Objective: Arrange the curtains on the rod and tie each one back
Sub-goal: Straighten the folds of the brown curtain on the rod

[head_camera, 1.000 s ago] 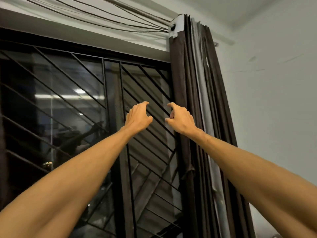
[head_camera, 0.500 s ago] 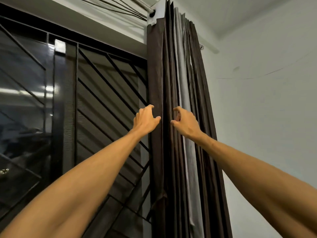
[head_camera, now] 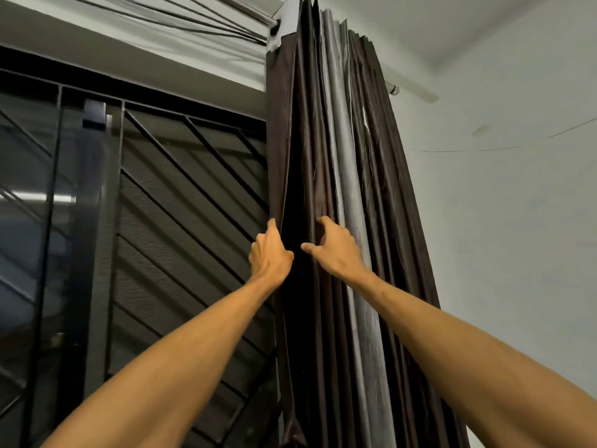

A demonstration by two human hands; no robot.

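Overhead, the dark brown curtain (head_camera: 381, 189) hangs bunched at the right end of the rod (head_camera: 248, 12), beside the window grille (head_camera: 181, 189). Our left hand (head_camera: 271, 253) pinches its leading fold — our right hand (head_camera: 336, 250) curls its fingers into the next pleats, gripping them.

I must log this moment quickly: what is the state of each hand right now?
Left hand: fingers curled round the front edge of the curtain, holding it.
Right hand: fingers curled on a fold of the same curtain, gripping it.

Left hand (head_camera: 270, 255) and right hand (head_camera: 337, 250) grip curtain (head_camera: 323, 156) folds.
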